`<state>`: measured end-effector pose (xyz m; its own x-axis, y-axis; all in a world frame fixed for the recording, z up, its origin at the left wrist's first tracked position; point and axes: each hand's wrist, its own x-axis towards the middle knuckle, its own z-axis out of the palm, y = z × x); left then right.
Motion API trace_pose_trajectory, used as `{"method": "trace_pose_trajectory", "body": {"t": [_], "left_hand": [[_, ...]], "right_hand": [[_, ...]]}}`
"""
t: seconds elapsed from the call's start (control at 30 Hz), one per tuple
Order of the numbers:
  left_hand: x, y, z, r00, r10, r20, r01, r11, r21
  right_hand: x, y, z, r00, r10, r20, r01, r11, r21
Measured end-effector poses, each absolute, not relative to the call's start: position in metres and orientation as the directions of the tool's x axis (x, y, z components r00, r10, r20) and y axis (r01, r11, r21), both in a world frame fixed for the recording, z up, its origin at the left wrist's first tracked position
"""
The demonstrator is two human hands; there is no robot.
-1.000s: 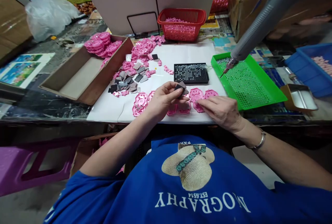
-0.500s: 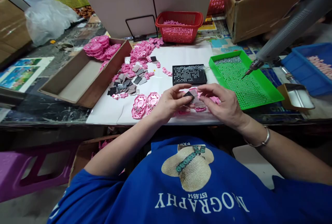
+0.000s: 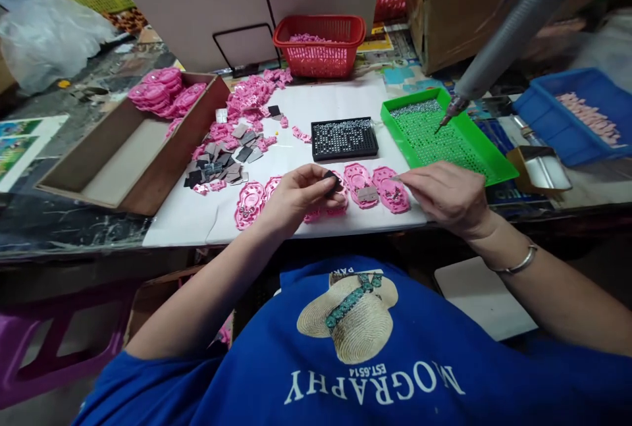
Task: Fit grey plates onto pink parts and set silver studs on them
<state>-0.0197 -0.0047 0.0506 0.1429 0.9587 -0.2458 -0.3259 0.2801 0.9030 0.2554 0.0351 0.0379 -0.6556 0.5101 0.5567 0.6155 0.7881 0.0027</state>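
My left hand [image 3: 306, 197] is closed on a dark square piece [image 3: 332, 182], held between thumb and fingers above the row of pink plastic parts. My right hand [image 3: 447, 197] pinches a thin grey piece [image 3: 397, 178] by its edge, close to the pink part [image 3: 391, 190] at the row's right end. A grey square piece [image 3: 367, 195] lies on the pink part [image 3: 356, 177] to its left. Small shiny metal bits show on the outer pink parts. Part of the row is hidden behind my left hand.
Loose grey and black squares [image 3: 224, 164] lie beside a heap of pink pieces [image 3: 249, 97]. Behind the row stand a black screw tray [image 3: 344, 139] and a green tray [image 3: 494, 166]. A grey electric screwdriver [image 3: 486, 60] hangs over the green tray. An open cardboard tray [image 3: 79, 192] sits left.
My right hand has moved away from my left, rightward to the end pink part, with a thin grey piece. The grey square on the middle pink part is now in plain sight.
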Motion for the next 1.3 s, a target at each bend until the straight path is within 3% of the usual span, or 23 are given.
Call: {"method": "trace_pose_trajectory", "body": {"t": [0.17,0.3,0.4,0.6,0.8,0.9,1.03,1.13,1.3], "left_hand": [[-0.049,-0.01,0.058,-0.081,0.985,-0.153,-0.168,0.137,0.976],[-0.086,-0.013,0.067,-0.384,0.923,0.004,-0.103,-0.047,0.994],[-0.115,-0.021,0.066,-0.505,0.861,0.061,-0.089,-0.122,0.988],[-0.137,-0.045,0.048,-0.481,0.876,-0.034,-0.209,-0.077,0.975],[-0.121,-0.052,0.042,-0.414,0.909,-0.054,-0.226,-0.045,0.973],[-0.112,-0.053,0.042,-0.389,0.921,-0.033,-0.195,-0.047,0.98],[-0.104,-0.052,0.041,-0.339,0.938,-0.075,-0.295,-0.03,0.955],[-0.104,-0.051,0.04,-0.282,0.953,-0.112,-0.38,-0.004,0.925],[-0.112,-0.049,0.04,-0.218,0.954,-0.205,-0.458,0.085,0.885]], "right_hand": [[0.257,0.03,0.028,-0.755,0.42,0.504,0.594,0.764,0.253],[0.259,0.028,0.021,-0.81,0.385,0.442,0.532,0.799,0.28],[0.263,0.028,0.017,-0.824,0.38,0.42,0.513,0.815,0.269],[0.251,0.022,0.026,-0.74,0.473,0.479,0.535,0.845,-0.007],[0.187,0.024,0.056,-0.666,0.457,0.589,0.347,0.889,-0.298],[0.142,0.027,0.068,-0.663,0.535,0.524,0.251,0.818,-0.517],[0.09,0.033,0.07,-0.64,0.679,0.359,0.2,0.599,-0.775],[0.067,0.04,0.068,-0.655,0.672,0.347,0.167,0.576,-0.8],[0.055,0.053,0.066,-0.705,0.575,0.416,0.149,0.693,-0.705]]}}
